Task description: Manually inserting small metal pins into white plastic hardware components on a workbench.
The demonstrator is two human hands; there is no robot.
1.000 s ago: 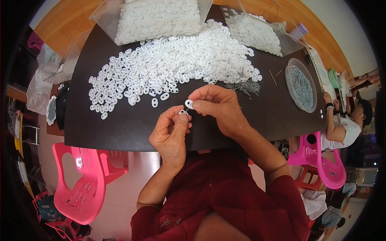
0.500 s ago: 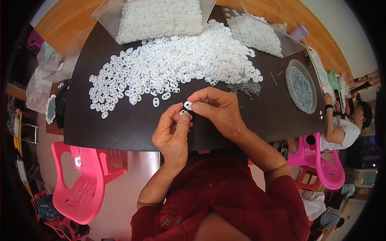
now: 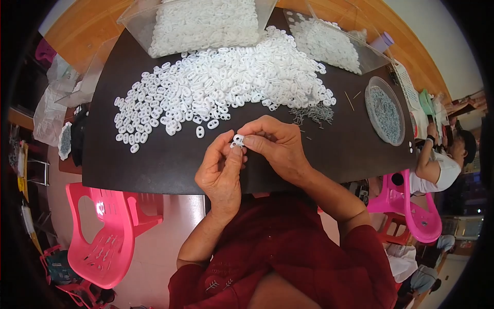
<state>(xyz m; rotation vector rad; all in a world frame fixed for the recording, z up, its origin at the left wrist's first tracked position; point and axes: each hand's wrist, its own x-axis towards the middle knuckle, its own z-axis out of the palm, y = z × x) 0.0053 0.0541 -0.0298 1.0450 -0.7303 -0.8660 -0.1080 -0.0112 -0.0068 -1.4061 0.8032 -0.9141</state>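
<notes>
My left hand (image 3: 222, 167) pinches a small white oval plastic piece with two holes (image 3: 235, 145) between thumb and fingers. With thumb and forefinger my right hand (image 3: 275, 147) grips a second such white piece (image 3: 238, 138), close against the first one. Whether a pin joins the two pieces is hidden by the fingertips. Both hands hang over the near part of the dark table (image 3: 149, 172). Just beyond them spreads a big heap of the same white pieces (image 3: 221, 74), with a few loose ones at its near edge.
Small grey metal pins (image 3: 320, 114) lie at the heap's right end. More pins fill a round clear dish (image 3: 371, 110) at the right. Two clear bins (image 3: 146, 38) of white pieces stand at the back. A pink chair (image 3: 121, 247) is at left; another person (image 3: 437, 167) sits at right.
My right hand has brought its white piece down and slightly left, against the piece in my left hand. The left hand has hardly moved.
</notes>
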